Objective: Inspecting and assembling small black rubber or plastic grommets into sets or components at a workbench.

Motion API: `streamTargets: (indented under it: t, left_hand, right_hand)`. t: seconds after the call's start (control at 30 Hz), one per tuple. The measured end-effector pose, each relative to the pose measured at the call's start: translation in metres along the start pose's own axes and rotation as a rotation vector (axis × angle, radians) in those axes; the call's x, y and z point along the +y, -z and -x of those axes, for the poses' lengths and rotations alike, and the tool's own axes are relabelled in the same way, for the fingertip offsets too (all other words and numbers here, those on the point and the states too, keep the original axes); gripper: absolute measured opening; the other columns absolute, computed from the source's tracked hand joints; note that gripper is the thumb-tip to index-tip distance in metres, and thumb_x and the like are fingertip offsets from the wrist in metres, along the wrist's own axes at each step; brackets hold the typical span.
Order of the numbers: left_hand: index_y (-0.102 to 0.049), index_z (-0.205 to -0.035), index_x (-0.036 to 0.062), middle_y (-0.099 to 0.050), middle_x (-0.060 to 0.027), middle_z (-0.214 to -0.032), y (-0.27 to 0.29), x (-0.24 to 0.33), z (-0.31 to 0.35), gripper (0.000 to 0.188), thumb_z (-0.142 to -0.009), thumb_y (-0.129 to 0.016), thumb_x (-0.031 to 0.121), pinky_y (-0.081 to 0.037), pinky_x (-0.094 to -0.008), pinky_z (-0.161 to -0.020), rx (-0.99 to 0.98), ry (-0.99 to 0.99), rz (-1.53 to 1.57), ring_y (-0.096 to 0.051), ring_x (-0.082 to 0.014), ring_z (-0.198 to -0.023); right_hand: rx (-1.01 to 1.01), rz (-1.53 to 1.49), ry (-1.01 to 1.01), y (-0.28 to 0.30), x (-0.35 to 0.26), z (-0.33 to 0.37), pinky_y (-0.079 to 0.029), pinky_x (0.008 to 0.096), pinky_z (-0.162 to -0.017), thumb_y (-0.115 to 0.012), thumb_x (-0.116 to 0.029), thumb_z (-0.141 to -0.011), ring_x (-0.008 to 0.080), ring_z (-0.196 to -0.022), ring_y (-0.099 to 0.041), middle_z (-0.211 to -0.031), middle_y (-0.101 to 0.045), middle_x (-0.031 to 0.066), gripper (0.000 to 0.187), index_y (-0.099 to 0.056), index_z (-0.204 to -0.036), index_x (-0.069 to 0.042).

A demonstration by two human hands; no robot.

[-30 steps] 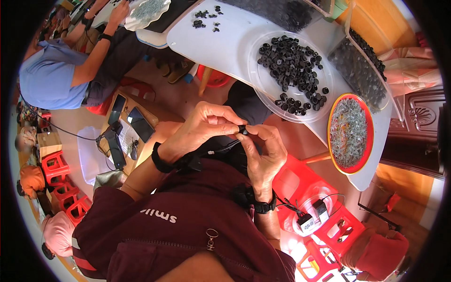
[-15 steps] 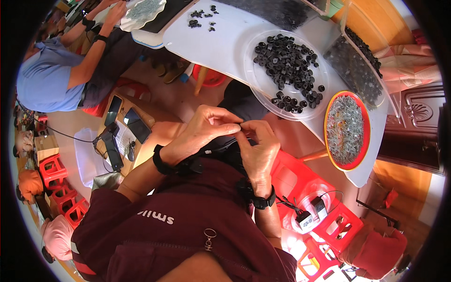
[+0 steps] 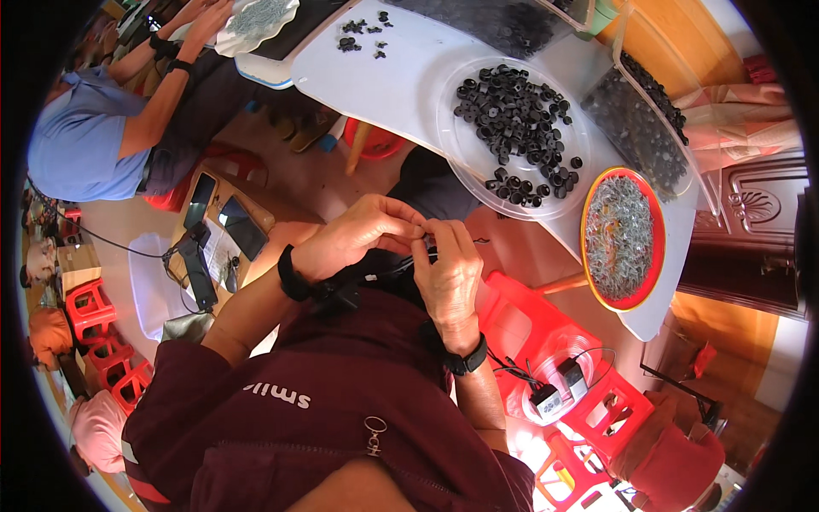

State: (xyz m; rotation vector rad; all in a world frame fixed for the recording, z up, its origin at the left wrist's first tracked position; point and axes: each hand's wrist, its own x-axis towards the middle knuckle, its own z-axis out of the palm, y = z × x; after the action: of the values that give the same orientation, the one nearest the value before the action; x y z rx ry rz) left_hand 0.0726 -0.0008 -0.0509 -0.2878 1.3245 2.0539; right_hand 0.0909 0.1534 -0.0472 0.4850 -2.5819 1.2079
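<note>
In front of my torso, my left hand [image 3: 363,232] and my right hand [image 3: 454,275] meet at the fingertips. Thumb and fingers of both are pinched around a small dark piece [image 3: 428,240], mostly hidden by the fingers, so its exact kind cannot be made out. Beyond my hands, a round clear tray [image 3: 450,162] holds a pile of black knob-like plastic parts [image 3: 520,115]. To its right, a red plate with a yellow rim [image 3: 625,304] is heaped with small silvery pieces [image 3: 621,239].
The white table [image 3: 375,90] carries scattered small black parts [image 3: 367,32] and clear bins of black parts [image 3: 640,128]. A red stool [image 3: 512,324] with a power strip [image 3: 546,401] stands at my right. Phones [image 3: 242,226] lie on a box at left, near a co-worker in blue [image 3: 90,141].
My right hand has moved slightly left and its fingers have turned in closer over the left fingertips. The whole view has shifted a little. Both hands stay pinched together.
</note>
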Motion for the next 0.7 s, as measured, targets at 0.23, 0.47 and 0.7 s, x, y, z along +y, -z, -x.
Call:
streamTargets:
  t: [0.23, 0.47, 0.7]
  left_hand:
    - [-0.057, -0.107, -0.0002, -0.061, -0.0057, -0.095, -0.001, 0.003, 0.003, 0.025, -0.084, -0.058, 0.010, -0.050, -0.0298, -0.081, -0.061, -0.019, 0.087, -0.061, -0.0150, -0.089]
    - [-0.053, -0.112, -0.0005, -0.061, -0.0080, -0.100, 0.004, -0.007, -0.002, 0.029, -0.086, -0.058, 0.011, -0.050, -0.0308, -0.083, -0.090, -0.110, 0.121, -0.060, -0.0170, -0.095]
    - [-0.053, -0.110, 0.0031, -0.061, -0.0061, -0.100, -0.004, -0.006, -0.002, 0.026, -0.086, -0.058, 0.012, -0.050, -0.0262, -0.076, -0.037, -0.156, 0.101, -0.061, -0.0120, -0.086]
  right_hand:
    - [0.012, -0.209, -0.091, 0.001, 0.003, 0.001, -0.049, 0.0318, -0.061, -0.068, 0.000, -0.069, 0.0242, -0.070, -0.059, -0.082, -0.058, 0.0098, 0.019, -0.061, -0.087, -0.001]
    - [0.044, -0.353, -0.176, 0.001, 0.002, 0.001, -0.050, 0.0282, -0.064, -0.070, 0.000, -0.068, 0.0198, -0.069, -0.060, -0.084, -0.059, 0.0103, 0.025, -0.062, -0.091, 0.001]
    - [0.108, -0.275, -0.127, -0.003, 0.005, 0.002, -0.050, 0.0297, -0.064, -0.066, 0.003, -0.069, 0.0228, -0.071, -0.061, -0.086, -0.060, 0.0121, 0.022, -0.062, -0.091, 0.002]
